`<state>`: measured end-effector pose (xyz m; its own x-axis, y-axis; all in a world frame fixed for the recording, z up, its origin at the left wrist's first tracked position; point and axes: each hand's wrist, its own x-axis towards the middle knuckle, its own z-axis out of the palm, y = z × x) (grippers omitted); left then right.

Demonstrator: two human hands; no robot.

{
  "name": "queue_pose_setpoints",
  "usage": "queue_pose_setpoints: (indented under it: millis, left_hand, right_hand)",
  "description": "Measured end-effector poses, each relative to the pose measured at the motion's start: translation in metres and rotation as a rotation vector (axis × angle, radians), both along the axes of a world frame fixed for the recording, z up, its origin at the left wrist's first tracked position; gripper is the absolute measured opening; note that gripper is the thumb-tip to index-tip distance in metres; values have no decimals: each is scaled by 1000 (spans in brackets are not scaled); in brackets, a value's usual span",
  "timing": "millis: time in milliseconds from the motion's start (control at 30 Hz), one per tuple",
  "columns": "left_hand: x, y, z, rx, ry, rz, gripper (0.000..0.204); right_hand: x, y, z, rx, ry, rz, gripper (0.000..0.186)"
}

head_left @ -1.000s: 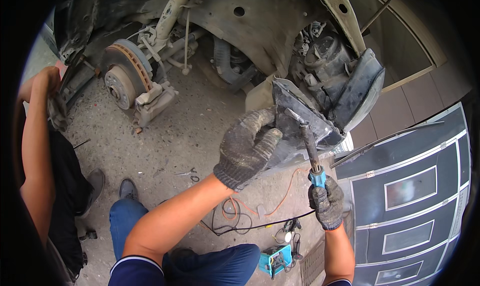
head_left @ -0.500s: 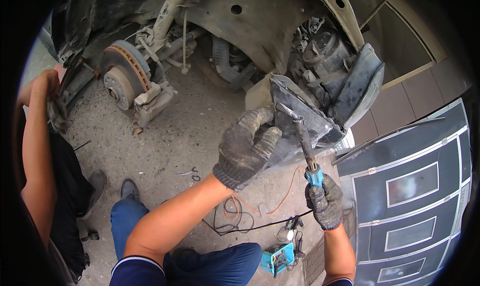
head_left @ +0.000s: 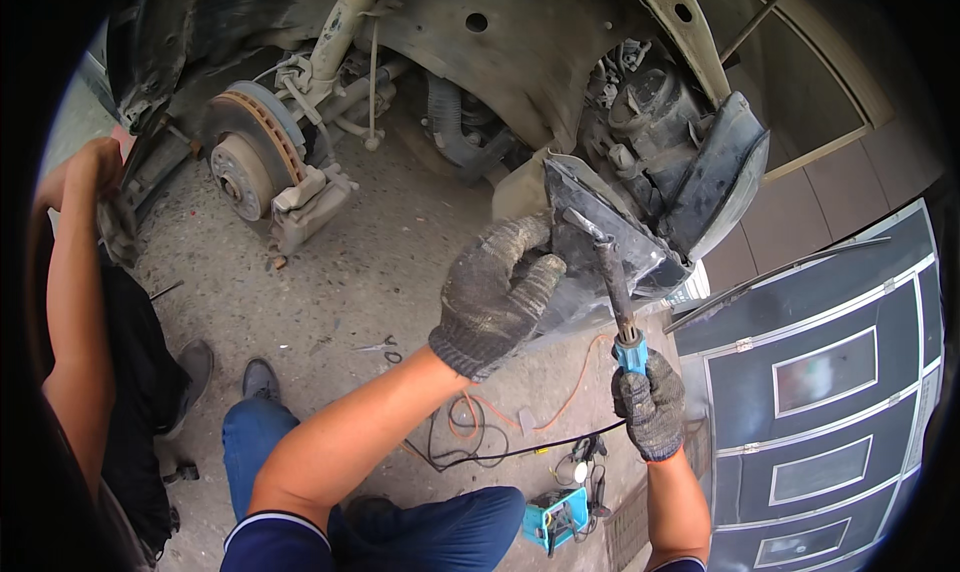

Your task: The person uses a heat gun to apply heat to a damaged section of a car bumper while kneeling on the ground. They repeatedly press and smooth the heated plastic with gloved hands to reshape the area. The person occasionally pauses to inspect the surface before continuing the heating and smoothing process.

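My left hand (head_left: 495,292), in a dark knit glove, is closed on the near-left edge of a dirty black plastic car panel (head_left: 585,217). Its thumb lies along the near side, and some fingertips are hidden at the panel. In my gloved right hand (head_left: 652,404) is a soldering iron (head_left: 618,290), held by its blue handle. The iron's metal barrel points away from me, and its bent tip lies over the panel's face; whether it touches cannot be told. A black cord (head_left: 540,454) runs from the handle to the left.
A brake disc (head_left: 240,177) and strut hang at the left. A co-worker's arm (head_left: 75,282) is at the far left. Scissors (head_left: 385,348), an orange cord (head_left: 562,402) and a blue tool box (head_left: 556,517) lie on the floor. A dark panelled door (head_left: 830,372) fills the right.
The soldering iron has shifted slightly right, and its bent tip has turned a little over the panel. My left hand keeps its hold at nearly the same place.
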<state>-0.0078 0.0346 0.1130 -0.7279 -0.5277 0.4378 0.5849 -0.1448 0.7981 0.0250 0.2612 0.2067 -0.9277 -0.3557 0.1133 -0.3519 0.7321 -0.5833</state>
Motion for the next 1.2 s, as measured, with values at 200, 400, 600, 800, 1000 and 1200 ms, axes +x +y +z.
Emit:
queue_pose_setpoints:
  millis: [200, 400, 600, 800, 1000, 1200]
  left_hand:
    - [6, -4, 6, -51, -53, -2, 27]
    - [1, -3, 0, -51, -45, 18, 28]
    - [7, -4, 8, -93, -61, 73, 27]
    - [8, -2, 6, -39, -34, -35, 24]
    - [7, -7, -2, -10, 65, 52, 29]
    - [6, -31, 23, -44, -118, 39, 32]
  right_hand:
    - [-2, -5, -1, 8, 14, 55, 41]
    - [7, -1, 0, -105, -80, -64, 41]
    - [4, -4, -3, -85, -55, -38, 42]
    - [37, 47, -23, -228, -64, -163, 45]
    - [100, 90, -70, -431, -100, -277, 43]
    - [152, 135, -130, -663, -181, -505, 43]
